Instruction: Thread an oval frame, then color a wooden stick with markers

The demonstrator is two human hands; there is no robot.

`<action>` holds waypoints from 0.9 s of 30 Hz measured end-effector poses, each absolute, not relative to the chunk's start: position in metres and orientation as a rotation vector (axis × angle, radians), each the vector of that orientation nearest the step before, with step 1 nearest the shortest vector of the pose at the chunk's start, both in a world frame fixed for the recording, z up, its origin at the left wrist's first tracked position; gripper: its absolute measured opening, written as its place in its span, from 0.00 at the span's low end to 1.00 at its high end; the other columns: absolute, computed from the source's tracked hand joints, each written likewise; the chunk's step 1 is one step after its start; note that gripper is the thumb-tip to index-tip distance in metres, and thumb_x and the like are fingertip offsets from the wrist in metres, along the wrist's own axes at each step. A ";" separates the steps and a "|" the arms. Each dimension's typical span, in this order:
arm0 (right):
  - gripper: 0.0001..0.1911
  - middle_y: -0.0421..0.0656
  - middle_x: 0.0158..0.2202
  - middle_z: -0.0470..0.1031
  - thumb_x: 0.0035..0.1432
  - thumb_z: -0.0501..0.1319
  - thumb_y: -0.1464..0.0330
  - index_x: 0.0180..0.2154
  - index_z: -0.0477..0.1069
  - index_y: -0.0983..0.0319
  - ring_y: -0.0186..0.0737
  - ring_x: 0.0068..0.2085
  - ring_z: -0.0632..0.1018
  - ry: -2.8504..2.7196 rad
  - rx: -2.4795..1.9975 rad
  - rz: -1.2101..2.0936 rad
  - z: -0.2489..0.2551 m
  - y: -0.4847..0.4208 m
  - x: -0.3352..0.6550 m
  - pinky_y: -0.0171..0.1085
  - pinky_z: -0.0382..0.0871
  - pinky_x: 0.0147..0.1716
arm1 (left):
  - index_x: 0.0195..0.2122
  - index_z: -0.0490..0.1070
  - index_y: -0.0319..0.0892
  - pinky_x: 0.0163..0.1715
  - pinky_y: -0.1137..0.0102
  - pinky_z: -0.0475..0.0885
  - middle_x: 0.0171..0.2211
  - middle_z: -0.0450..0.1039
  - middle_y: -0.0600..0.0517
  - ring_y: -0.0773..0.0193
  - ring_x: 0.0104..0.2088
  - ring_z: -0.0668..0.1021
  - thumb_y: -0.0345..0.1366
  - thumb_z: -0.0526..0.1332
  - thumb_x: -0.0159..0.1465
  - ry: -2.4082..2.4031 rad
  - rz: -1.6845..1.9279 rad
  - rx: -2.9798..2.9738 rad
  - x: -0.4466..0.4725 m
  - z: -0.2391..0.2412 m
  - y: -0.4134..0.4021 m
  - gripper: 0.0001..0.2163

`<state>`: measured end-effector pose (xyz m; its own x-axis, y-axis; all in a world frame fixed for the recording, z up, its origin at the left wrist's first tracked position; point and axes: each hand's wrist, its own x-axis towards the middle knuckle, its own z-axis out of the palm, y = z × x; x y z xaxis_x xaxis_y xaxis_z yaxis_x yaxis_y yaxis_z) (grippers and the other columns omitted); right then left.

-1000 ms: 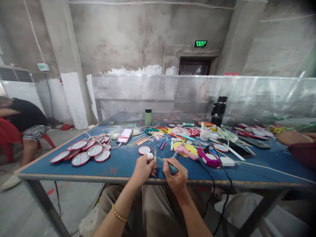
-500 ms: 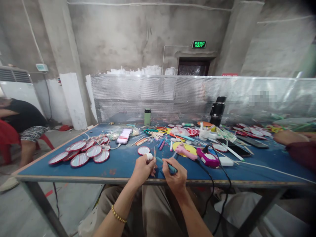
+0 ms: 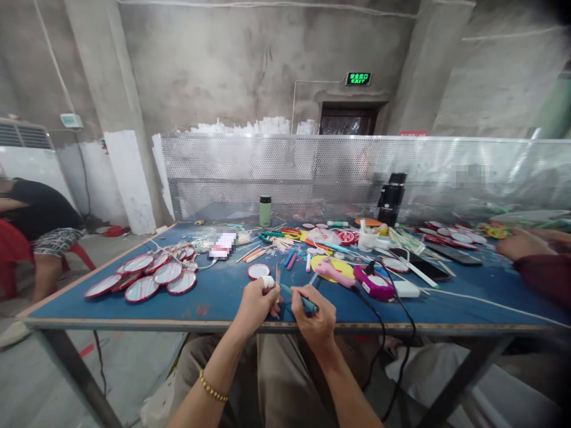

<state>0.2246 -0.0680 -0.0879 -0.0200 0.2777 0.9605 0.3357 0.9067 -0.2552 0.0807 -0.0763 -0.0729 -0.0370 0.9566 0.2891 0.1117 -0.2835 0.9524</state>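
Observation:
Near the table's front edge, my left hand [image 3: 256, 304] is closed around a thin, flat, light-brown stick [image 3: 278, 274] that points upward. A small white piece [image 3: 267, 282] shows at its index finger; whether it is a wrap or a held item I cannot tell. My right hand [image 3: 316, 314] grips a teal pen-like tool [image 3: 309, 304] like a pencil, its narrow end pointing left at the fingers of my left hand. Whether the tip touches the stick is too small to see. Just beyond the left hand lies a round, red-rimmed disc [image 3: 259, 271].
Red-rimmed discs [image 3: 141, 288] are heaped at left by a phone [image 3: 223, 245]. Centre and right hold a pink glue-gun-shaped tool [image 3: 335, 272], a purple device [image 3: 373, 282] with black cables, a green bottle [image 3: 264, 211] and a black flask [image 3: 391, 199]. Another person's arm [image 3: 535, 245] rests at right.
The whole view has shifted slightly. Both hands keep nearly the same pose and grip, with the teal tool still beside the stick.

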 end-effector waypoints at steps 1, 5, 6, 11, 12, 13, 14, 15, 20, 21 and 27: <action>0.07 0.40 0.26 0.74 0.61 0.59 0.78 0.34 0.73 0.62 0.33 0.27 0.75 -1.616 -0.483 -0.051 -0.088 -0.068 0.224 0.33 0.70 0.31 | 0.23 0.66 0.42 0.15 0.75 0.66 0.15 0.70 0.56 0.68 0.13 0.72 0.42 0.62 0.56 1.176 1.412 1.480 0.081 -0.073 -0.076 0.11; 0.07 0.40 0.27 0.75 0.61 0.59 0.77 0.34 0.73 0.62 0.34 0.27 0.76 -1.633 -0.499 -0.053 -0.089 -0.068 0.224 0.33 0.70 0.32 | 0.23 0.67 0.43 0.15 0.75 0.66 0.14 0.69 0.56 0.68 0.13 0.71 0.41 0.61 0.56 1.177 1.417 1.493 0.080 -0.076 -0.075 0.10; 0.07 0.41 0.26 0.75 0.61 0.59 0.77 0.34 0.73 0.62 0.34 0.27 0.76 -1.636 -0.500 -0.055 -0.089 -0.067 0.224 0.33 0.70 0.32 | 0.23 0.67 0.43 0.15 0.75 0.66 0.14 0.69 0.56 0.67 0.13 0.71 0.41 0.61 0.57 1.179 1.418 1.496 0.080 -0.077 -0.075 0.10; 0.07 0.41 0.26 0.75 0.62 0.59 0.76 0.35 0.73 0.62 0.34 0.27 0.75 -1.641 -0.498 -0.061 -0.089 -0.067 0.224 0.34 0.70 0.31 | 0.22 0.66 0.43 0.15 0.74 0.66 0.14 0.69 0.56 0.67 0.13 0.71 0.41 0.61 0.56 1.184 1.418 1.501 0.081 -0.078 -0.074 0.09; 0.07 0.41 0.26 0.75 0.62 0.59 0.76 0.35 0.73 0.62 0.34 0.27 0.75 -1.641 -0.499 -0.062 -0.089 -0.067 0.224 0.34 0.70 0.31 | 0.23 0.66 0.43 0.15 0.74 0.66 0.14 0.69 0.56 0.67 0.13 0.71 0.41 0.61 0.56 1.183 1.419 1.501 0.081 -0.077 -0.075 0.09; 0.06 0.41 0.26 0.75 0.62 0.59 0.76 0.35 0.73 0.62 0.34 0.27 0.75 -1.641 -0.501 -0.065 -0.089 -0.067 0.224 0.34 0.70 0.31 | 0.23 0.66 0.43 0.15 0.74 0.66 0.14 0.69 0.57 0.67 0.14 0.71 0.41 0.61 0.56 1.181 1.419 1.500 0.081 -0.077 -0.075 0.09; 0.06 0.41 0.26 0.75 0.62 0.59 0.77 0.35 0.73 0.62 0.34 0.27 0.75 -1.641 -0.503 -0.072 -0.089 -0.067 0.224 0.34 0.70 0.31 | 0.23 0.66 0.43 0.15 0.74 0.66 0.14 0.69 0.57 0.67 0.14 0.71 0.41 0.60 0.56 1.180 1.420 1.499 0.081 -0.077 -0.075 0.09; 0.07 0.41 0.26 0.75 0.62 0.59 0.77 0.35 0.73 0.62 0.34 0.27 0.75 -1.642 -0.506 -0.076 -0.089 -0.067 0.224 0.34 0.70 0.31 | 0.23 0.66 0.43 0.15 0.74 0.66 0.14 0.69 0.57 0.67 0.14 0.71 0.41 0.60 0.56 1.180 1.421 1.499 0.081 -0.076 -0.076 0.09; 0.07 0.40 0.26 0.75 0.62 0.58 0.76 0.35 0.73 0.62 0.34 0.27 0.76 -1.623 -0.510 -0.072 -0.089 -0.068 0.225 0.33 0.71 0.32 | 0.24 0.66 0.43 0.15 0.75 0.66 0.16 0.71 0.56 0.68 0.14 0.71 0.42 0.61 0.56 1.181 1.427 1.501 0.081 -0.075 -0.077 0.10; 0.07 0.40 0.26 0.75 0.62 0.58 0.76 0.35 0.73 0.62 0.34 0.27 0.76 -1.624 -0.509 -0.073 -0.089 -0.068 0.225 0.33 0.71 0.32 | 0.24 0.66 0.42 0.15 0.75 0.66 0.17 0.71 0.56 0.68 0.14 0.71 0.42 0.61 0.56 1.180 1.428 1.500 0.081 -0.075 -0.076 0.10; 0.07 0.41 0.26 0.76 0.62 0.58 0.76 0.34 0.73 0.61 0.34 0.27 0.76 -1.633 -0.514 -0.093 -0.090 -0.066 0.224 0.34 0.71 0.31 | 0.23 0.66 0.42 0.15 0.76 0.66 0.15 0.69 0.57 0.68 0.14 0.71 0.42 0.61 0.57 1.180 1.426 1.498 0.082 -0.077 -0.075 0.10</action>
